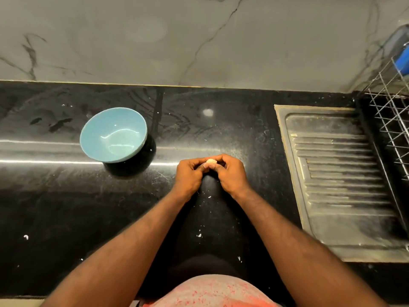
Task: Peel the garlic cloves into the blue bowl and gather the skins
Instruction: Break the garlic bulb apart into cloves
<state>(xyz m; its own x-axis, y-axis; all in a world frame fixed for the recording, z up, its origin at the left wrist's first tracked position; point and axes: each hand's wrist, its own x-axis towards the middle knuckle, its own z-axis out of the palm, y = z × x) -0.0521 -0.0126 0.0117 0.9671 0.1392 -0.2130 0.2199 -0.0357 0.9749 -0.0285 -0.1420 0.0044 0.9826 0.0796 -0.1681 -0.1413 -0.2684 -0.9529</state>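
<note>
Near the middle of the black surface [221, 129], both hands meet, fingers curled in tight around one small pale garlic clove [210, 161]. Left hand [190, 172] pinches it from one side, right hand [230, 171] from the other; thumbs press in under the clove, fingertips touching it on top. Neither hand is open, both closed down on the clove. Clove sits off the surface, held up between the fingertips. Cannot tell if skin is on or off, too small.

Blue bowl [93, 138] stands upright toward the left part of the surface, well apart from the hands, closer to the back edge than the front. Inside looks bare, only glare.

Tiny white flecks [199, 235] scattered on the surface between the forearms and toward the front edge, one more [26, 237] near the left front.

Right side: steel drainboard [332, 173] set into the surface, ribbed. Wire rack [389, 111] at the far right edge, blue item [401, 60] above it, blurred.

No readable writing or brand anywhere. Marble-look wall [155, 41] runs along the back edge.
</note>
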